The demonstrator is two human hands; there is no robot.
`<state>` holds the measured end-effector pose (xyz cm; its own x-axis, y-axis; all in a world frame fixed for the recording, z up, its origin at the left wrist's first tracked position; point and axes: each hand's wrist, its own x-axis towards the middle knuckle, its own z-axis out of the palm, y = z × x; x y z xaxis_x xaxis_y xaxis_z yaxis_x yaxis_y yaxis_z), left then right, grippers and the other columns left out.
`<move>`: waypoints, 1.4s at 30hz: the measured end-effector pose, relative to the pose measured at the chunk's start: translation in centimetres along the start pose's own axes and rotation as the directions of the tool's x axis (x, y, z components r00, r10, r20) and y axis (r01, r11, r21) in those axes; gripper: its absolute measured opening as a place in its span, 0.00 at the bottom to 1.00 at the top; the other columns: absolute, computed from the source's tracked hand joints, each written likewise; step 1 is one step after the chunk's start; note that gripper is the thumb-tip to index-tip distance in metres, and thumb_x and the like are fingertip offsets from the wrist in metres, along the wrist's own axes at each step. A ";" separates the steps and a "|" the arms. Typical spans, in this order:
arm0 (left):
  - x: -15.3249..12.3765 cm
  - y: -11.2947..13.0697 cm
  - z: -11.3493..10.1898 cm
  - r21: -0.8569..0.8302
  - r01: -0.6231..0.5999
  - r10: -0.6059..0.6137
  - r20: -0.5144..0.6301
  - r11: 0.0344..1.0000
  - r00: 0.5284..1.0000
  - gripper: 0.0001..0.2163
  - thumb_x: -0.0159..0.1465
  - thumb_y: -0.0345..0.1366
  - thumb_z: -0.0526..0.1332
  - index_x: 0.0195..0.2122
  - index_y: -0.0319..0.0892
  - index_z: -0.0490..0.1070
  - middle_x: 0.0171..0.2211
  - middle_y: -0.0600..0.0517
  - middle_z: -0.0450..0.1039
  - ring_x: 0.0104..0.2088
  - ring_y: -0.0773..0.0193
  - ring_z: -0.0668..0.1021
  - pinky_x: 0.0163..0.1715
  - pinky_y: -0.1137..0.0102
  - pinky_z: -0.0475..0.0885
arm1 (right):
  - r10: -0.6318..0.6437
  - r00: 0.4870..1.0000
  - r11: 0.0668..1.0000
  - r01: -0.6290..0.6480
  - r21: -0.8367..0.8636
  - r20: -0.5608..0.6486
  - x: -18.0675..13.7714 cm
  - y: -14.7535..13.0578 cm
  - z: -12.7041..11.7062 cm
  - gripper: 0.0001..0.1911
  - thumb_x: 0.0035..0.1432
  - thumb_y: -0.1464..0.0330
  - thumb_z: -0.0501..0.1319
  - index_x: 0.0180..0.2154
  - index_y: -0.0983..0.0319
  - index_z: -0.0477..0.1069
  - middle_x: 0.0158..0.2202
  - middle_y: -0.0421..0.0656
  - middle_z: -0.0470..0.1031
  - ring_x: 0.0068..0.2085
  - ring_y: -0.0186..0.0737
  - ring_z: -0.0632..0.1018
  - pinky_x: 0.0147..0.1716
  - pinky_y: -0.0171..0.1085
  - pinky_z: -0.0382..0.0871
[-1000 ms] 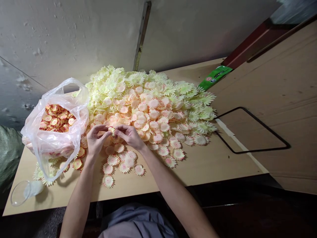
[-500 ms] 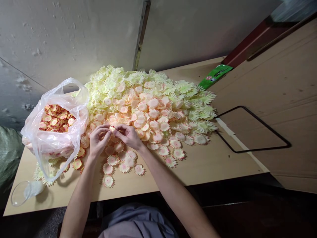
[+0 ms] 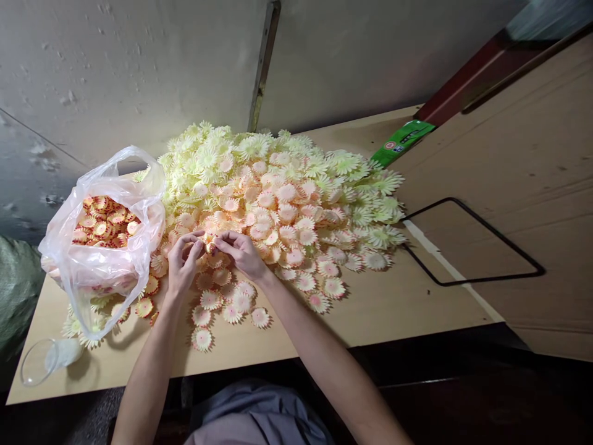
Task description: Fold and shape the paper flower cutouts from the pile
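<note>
Between the fingertips of both hands is a small artificial flower piece (image 3: 209, 241), cream with red petal edges. My left hand (image 3: 184, 256) pinches its left side, thumb toward the piece. From the other side my right hand (image 3: 241, 252) grips it with thumb and fingertips. Just beyond and below the hands spreads a pile of pink-centred flower pieces (image 3: 287, 213). Pale green-yellow petal pieces (image 3: 254, 147) form the back of that heap. Several loose pink pieces (image 3: 202, 339) lie in front, between my forearms.
An open plastic bag (image 3: 104, 272) of red-edged flower pieces (image 3: 102, 228) stands at the left. A clear glass (image 3: 39, 363) is near the table's front left corner. At right, a black wire frame (image 3: 486, 279) lies by a cardboard sheet (image 3: 523, 185), with a green packet (image 3: 402, 143) behind.
The flower piece between my fingertips now shows more of its petals. My hands have drawn very slightly apart around it; the pile and bag look the same.
</note>
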<state>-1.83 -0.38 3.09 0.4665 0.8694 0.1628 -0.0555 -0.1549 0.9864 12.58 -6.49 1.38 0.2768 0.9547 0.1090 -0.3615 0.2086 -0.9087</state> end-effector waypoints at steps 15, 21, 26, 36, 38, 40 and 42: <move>1.0 -0.9 -0.4 -0.304 0.113 -0.127 -0.024 0.946 0.992 0.13 0.58 0.45 0.65 0.33 0.45 0.64 0.27 0.57 0.67 0.27 0.71 0.77 0.34 0.71 0.78 | 0.087 0.996 0.976 -0.080 0.205 -0.029 -0.2 -0.7 0.3 0.16 0.45 0.58 0.72 0.28 0.61 0.71 0.26 0.37 0.72 0.30 0.32 0.73 0.37 0.34 0.72; 0.8 -0.7 -0.3 -0.265 0.034 -0.022 0.051 0.964 0.998 0.13 0.59 0.44 0.66 0.41 0.45 0.69 0.48 0.48 0.74 0.43 0.63 0.80 0.43 0.67 0.77 | 0.060 0.997 0.981 -0.049 0.189 -0.052 0.0 -0.5 0.4 0.14 0.47 0.59 0.71 0.29 0.61 0.74 0.30 0.41 0.77 0.32 0.37 0.77 0.39 0.39 0.75; 0.6 -0.4 -0.2 -0.062 -0.095 0.102 0.124 0.994 0.987 0.17 0.49 0.37 0.73 0.39 0.43 0.74 0.50 0.44 0.72 0.52 0.55 0.75 0.45 0.66 0.75 | 0.072 0.997 0.995 -0.072 0.072 -0.011 -0.3 -0.7 0.4 0.12 0.48 0.59 0.69 0.27 0.61 0.75 0.28 0.41 0.77 0.31 0.38 0.77 0.36 0.39 0.74; 0.2 -0.1 -0.3 -0.021 -0.006 0.010 0.182 1.000 0.983 0.17 0.54 0.40 0.70 0.43 0.44 0.72 0.29 0.53 0.76 0.27 0.66 0.78 0.29 0.72 0.73 | 0.106 0.992 0.984 -0.114 0.134 0.063 -0.5 -1.2 -0.2 0.10 0.49 0.64 0.68 0.31 0.62 0.71 0.26 0.37 0.71 0.26 0.32 0.71 0.27 0.33 0.68; 0.3 0.0 -0.3 -0.041 -0.016 0.023 0.161 0.999 0.987 0.15 0.53 0.41 0.71 0.39 0.43 0.73 0.29 0.53 0.76 0.26 0.66 0.78 0.28 0.72 0.74 | 0.135 0.982 0.970 -0.158 0.182 0.133 -0.5 -1.4 -0.3 0.09 0.51 0.64 0.67 0.29 0.62 0.72 0.24 0.37 0.71 0.24 0.32 0.72 0.27 0.34 0.68; 0.4 0.0 -0.3 -0.049 -0.031 0.037 0.134 0.998 0.990 0.14 0.51 0.41 0.71 0.37 0.43 0.74 0.31 0.52 0.75 0.24 0.68 0.77 0.26 0.72 0.73 | 0.129 0.981 0.968 -0.156 0.195 0.145 -0.6 -1.5 -0.4 0.10 0.52 0.63 0.67 0.27 0.63 0.72 0.23 0.37 0.71 0.24 0.33 0.73 0.26 0.34 0.68; 0.5 0.1 -0.3 -0.041 -0.034 0.039 0.136 0.999 0.990 0.15 0.51 0.40 0.72 0.38 0.42 0.75 0.34 0.51 0.74 0.23 0.70 0.76 0.25 0.73 0.73 | 0.121 0.984 0.975 -0.143 0.172 0.131 -0.6 -1.6 -0.3 0.12 0.52 0.61 0.67 0.27 0.62 0.72 0.23 0.37 0.72 0.24 0.33 0.73 0.26 0.34 0.68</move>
<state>-1.84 0.23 3.26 0.5798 0.7908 0.1964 -0.1070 -0.1651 0.9805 13.26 -7.44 2.61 0.1120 0.9925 0.0497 -0.5455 0.1032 -0.8317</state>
